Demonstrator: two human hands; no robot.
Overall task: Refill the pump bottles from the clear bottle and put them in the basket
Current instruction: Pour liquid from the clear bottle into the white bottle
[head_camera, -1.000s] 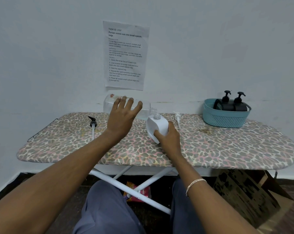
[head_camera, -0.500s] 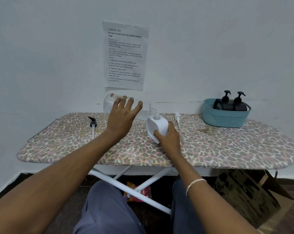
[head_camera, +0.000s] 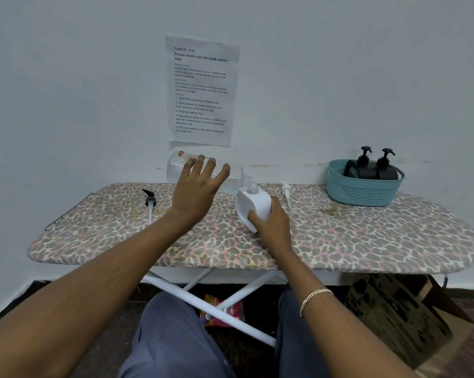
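Note:
My left hand [head_camera: 196, 189] grips the clear bottle [head_camera: 175, 166] and holds it nearly on its side, its neck angled down to the right over the open mouth of a white bottle [head_camera: 253, 204]. A little liquid lies near the clear bottle's neck. My right hand [head_camera: 271, 223] holds the white bottle tilted on the ironing board [head_camera: 366, 236]. A white pump head [head_camera: 286, 190] lies just right of it, and a black pump head [head_camera: 150, 201] lies to the left. At the far right, the teal basket [head_camera: 364, 193] holds two black pump bottles [head_camera: 372, 170].
A printed sheet [head_camera: 201, 90] is stuck on the wall behind the board. Under the board stand white crossed legs [head_camera: 211, 304], a snack packet [head_camera: 222, 309] and a cardboard box [head_camera: 399, 315] at the right. My knees are close to the board's front edge.

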